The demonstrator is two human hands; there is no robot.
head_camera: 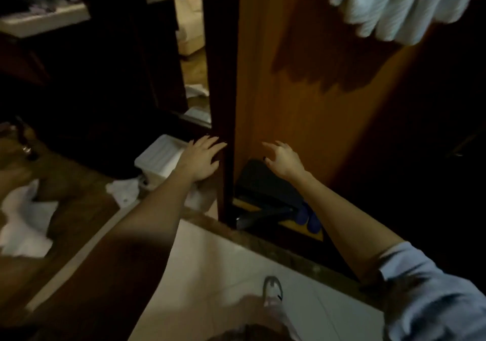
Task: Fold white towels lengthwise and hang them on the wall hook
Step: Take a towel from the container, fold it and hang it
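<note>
A white towel [399, 1] hangs in folds at the top right, in front of an orange wooden panel [297, 83]; the hook that bears it is out of view. Both my hands are stretched forward and hold nothing. My left hand [202, 158] has its fingers spread at the dark edge of the wooden panel. My right hand [282, 159] hovers with loosely spread fingers before the panel, well below the hanging towel. More white towels lie crumpled on the wooden floor at the left [25, 222] and near the centre [123, 192].
A white ribbed box [160, 158] stands on the floor behind my left hand. Dark flat things [265, 188] and blue round items [309, 218] lie at the panel's foot. Pale tiles [223, 267] and a stone threshold [276, 248] are below, my shoe [273, 289] on the tiles.
</note>
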